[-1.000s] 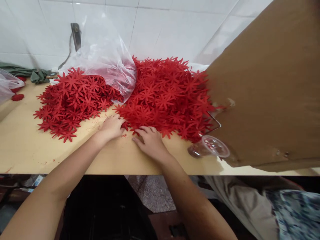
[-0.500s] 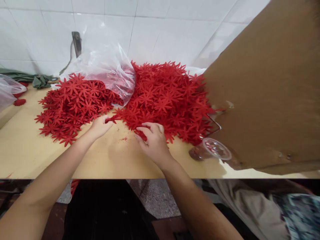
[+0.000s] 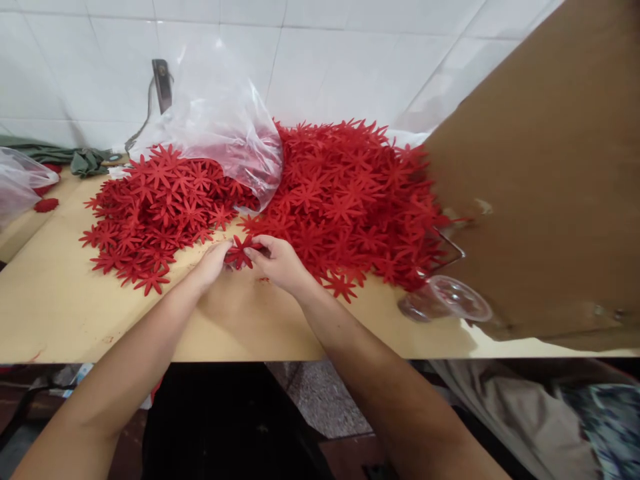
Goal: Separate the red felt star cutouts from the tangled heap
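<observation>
Two heaps of red star-shaped felt flowers lie on a light wooden table (image 3: 60,313): a left heap (image 3: 155,207) and a larger right heap (image 3: 350,193). My left hand (image 3: 213,263) and my right hand (image 3: 280,261) meet between the heaps, just above the table. Together they pinch one red felt flower (image 3: 240,252) from both sides. A single loose flower (image 3: 343,285) lies on the table to the right of my right hand.
A clear plastic bag (image 3: 220,127) lies over the back of the heaps. A big cardboard sheet (image 3: 545,187) leans in at the right, with a clear plastic cup (image 3: 450,300) lying below it. Green cloth (image 3: 80,159) and another bag (image 3: 20,183) sit far left. White tiled wall behind.
My hands rose from the edge of the right heap and came together; each had been picking at flowers apart, and now both hold one flower between them.
</observation>
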Available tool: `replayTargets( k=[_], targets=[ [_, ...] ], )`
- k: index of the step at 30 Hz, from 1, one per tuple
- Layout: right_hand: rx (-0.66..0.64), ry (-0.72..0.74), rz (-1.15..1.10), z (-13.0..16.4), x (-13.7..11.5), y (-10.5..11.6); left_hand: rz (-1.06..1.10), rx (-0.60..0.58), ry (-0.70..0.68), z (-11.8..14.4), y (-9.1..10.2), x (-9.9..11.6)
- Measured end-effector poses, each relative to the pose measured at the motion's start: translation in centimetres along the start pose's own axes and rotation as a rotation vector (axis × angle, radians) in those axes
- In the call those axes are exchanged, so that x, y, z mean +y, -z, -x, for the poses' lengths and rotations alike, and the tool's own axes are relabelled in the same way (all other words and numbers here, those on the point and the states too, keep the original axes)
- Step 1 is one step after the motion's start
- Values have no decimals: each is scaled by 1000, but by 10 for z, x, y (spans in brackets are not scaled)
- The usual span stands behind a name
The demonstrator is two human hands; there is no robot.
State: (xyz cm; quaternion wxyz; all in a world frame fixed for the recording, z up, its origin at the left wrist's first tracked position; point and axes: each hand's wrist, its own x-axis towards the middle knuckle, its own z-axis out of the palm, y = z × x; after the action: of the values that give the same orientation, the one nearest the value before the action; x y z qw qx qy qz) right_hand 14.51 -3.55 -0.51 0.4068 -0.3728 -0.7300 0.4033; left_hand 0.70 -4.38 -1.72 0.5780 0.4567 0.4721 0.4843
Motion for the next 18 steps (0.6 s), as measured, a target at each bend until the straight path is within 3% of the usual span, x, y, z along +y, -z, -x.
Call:
replayTargets(
  k=[5,11,18],
  targets=[
    [16,4,26,-19,10,-7,-92,65,-29,-2,5,-3],
    [168,-5,293,-30,21,-5,-214,178,-147,-5,8,-3],
    [181,-70,271,-20,26,7,-201,93,-172,-7,-2,-11]
  ],
)
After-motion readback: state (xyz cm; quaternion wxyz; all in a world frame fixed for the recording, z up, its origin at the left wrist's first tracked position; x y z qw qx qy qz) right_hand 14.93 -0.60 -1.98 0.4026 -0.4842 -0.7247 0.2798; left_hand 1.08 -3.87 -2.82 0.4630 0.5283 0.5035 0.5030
